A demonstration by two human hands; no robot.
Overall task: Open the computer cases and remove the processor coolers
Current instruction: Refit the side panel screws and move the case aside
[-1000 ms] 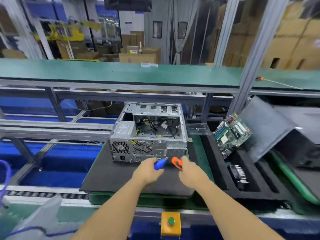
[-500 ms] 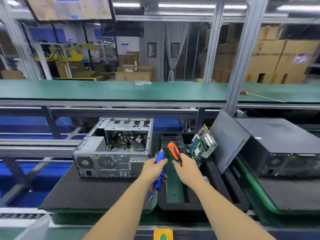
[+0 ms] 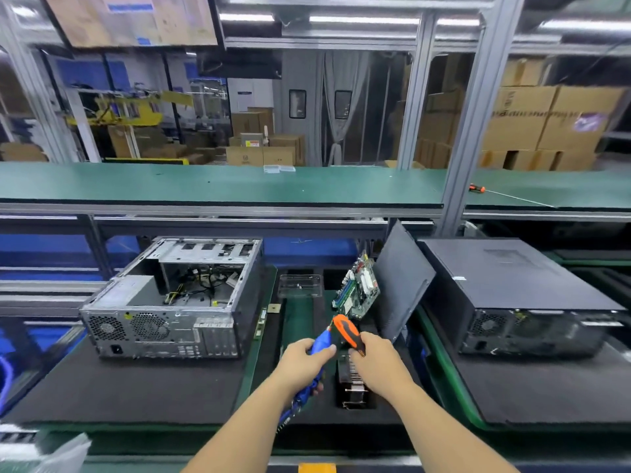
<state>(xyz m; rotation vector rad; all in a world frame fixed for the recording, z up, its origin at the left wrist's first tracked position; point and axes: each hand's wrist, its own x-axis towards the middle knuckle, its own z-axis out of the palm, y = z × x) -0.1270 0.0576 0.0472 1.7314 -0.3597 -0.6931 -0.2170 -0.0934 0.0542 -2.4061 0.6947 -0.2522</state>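
A: Left hand (image 3: 304,361) is gripping a blue tool (image 3: 319,346), fingers curled round it, low centre of frame. Right hand (image 3: 377,361) is clamping the orange screwdriver (image 3: 346,334) handle. Tool tips are nearly touching between the hands.

B: Task things?

A: A removed cooler (image 3: 351,384) is lying in the black foam tray (image 3: 382,416), directly under the right hand. Open case (image 3: 167,298) is sitting left of centre, lid off, only cables showing inside. Closed black case (image 3: 519,295) is sitting at the right, still needing opening, I judge.

B: Risks?

A: Both hands are full, so lifting any panel is looking awkward; a tool could be slipping onto the cooler fins below. The motherboard (image 3: 358,290) is standing tilted just above the hands, against the loose side panel (image 3: 401,281), which is itself leaning. A knock from the right forearm swinging toward the closed case could be toppling both.

B: Room?

A: Tight at centre: tray walls, clear plastic box (image 3: 300,285), board and panel are crowding in. The dark mat (image 3: 136,387) in front of the open case is giving more room, lower left. Front desk (image 3: 259,452) edge is running along the bottom; the upper shelf (image 3: 218,186) is overhanging behind, limiting lifting height there.
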